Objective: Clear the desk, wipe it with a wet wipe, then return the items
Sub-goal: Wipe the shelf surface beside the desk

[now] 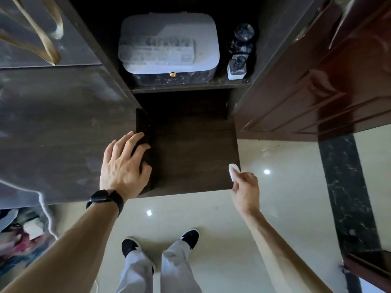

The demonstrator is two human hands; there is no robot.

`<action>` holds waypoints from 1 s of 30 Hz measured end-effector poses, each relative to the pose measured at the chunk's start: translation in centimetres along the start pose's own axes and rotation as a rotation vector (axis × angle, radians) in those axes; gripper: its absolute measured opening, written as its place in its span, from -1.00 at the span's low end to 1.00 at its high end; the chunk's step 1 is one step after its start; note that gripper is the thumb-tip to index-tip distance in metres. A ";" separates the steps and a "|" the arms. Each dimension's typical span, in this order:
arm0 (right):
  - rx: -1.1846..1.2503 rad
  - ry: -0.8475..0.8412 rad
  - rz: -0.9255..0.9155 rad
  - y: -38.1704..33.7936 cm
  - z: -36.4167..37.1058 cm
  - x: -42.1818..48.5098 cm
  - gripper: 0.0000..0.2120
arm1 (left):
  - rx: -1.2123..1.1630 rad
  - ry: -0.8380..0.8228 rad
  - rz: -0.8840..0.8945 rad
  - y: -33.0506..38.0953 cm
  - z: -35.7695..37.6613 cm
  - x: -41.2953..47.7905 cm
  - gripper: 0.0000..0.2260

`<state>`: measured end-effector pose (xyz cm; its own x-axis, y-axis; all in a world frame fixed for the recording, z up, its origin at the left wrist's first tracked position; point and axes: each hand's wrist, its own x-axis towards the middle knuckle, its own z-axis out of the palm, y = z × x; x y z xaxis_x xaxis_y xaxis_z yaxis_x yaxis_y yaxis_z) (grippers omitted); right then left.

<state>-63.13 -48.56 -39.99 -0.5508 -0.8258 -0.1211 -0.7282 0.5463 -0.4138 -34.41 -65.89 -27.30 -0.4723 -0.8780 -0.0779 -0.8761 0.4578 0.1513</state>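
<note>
Right hand (245, 187) pinches rounded white wipe (233, 171) — matte dark-wood desk (190, 157).

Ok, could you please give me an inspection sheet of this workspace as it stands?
Surface: dark wooden desk, with only the hands at its edges.
Job's things: white wipe at the desk's right front corner; box and two bottles on the shelf behind.
Clutter: blurred colourful item at lower left, cannot tell what it is.
Grippers: left hand rests at the desk's left edge with fingers spread; right hand pinches the wipe.
Cables: nothing seen.
Surroundings: glossy pale floor; reddish wooden door on the right.
</note>
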 end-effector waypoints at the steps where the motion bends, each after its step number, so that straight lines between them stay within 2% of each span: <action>1: 0.054 -0.004 0.065 0.2 -0.1 -0.8 -0.47 | -0.006 -0.003 0.001 0.0 0.0 0.0 -0.58; 3: 0.178 0.018 0.265 -0.1 0.3 -3.5 -0.60 | -0.013 -0.003 -0.007 0.1 -0.1 0.0 -0.57; 5: 0.270 0.003 0.542 0.2 0.7 -6.8 -0.81 | -0.026 0.002 -0.013 0.1 -0.2 0.0 -0.57; 6: 0.282 -0.019 0.662 0.6 1.1 -8.5 -0.80 | -0.031 0.005 -0.014 0.0 -0.2 0.1 -0.57; 8: 0.303 -0.002 0.752 0.9 1.4 -11.1 -0.82 | -0.036 0.019 -0.009 0.1 0.0 0.0 -0.58; 11: 0.316 0.196 0.684 -0.9 1.0 -10.5 -0.79 | -0.048 0.056 -0.002 0.0 0.2 0.0 -0.59; 13: 0.309 0.338 0.519 -2.6 0.1 -8.4 -0.78 | -0.053 0.071 -0.001 0.0 0.3 -0.1 -0.60; 14: 0.305 0.356 0.421 -3.4 -0.3 -7.2 -0.77 | -0.051 0.079 -0.002 0.0 0.3 -0.2 -0.60; 16: 0.276 0.269 0.259 -3.8 -0.4 -4.9 -0.74 | -0.048 0.077 -0.003 0.0 0.3 -0.2 -0.60; 18: 0.191 0.142 0.208 -3.6 0.2 -4.3 -0.65 | -0.053 0.065 -0.008 -0.1 0.2 -0.2 -0.60; 20: 0.168 0.120 0.235 -3.5 0.7 -4.6 -0.57 | -0.052 0.063 -0.010 -0.1 0.3 -0.2 -0.59; 25: 0.209 0.196 0.367 -4.0 1.1 -5.3 -0.58 | -0.066 0.065 -0.005 -0.2 0.3 -0.1 -0.60; 30: 0.137 0.115 0.307 -4.5 0.9 -2.3 -0.57 | -0.069 0.070 -0.003 -0.4 0.4 -0.1 -0.60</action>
<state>-58.23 -49.22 -38.69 -0.7836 -0.6004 -0.1596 -0.4640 0.7365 -0.4923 -34.06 -65.92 -27.75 -0.4592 -0.8882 -0.0102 -0.8677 0.4461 0.2192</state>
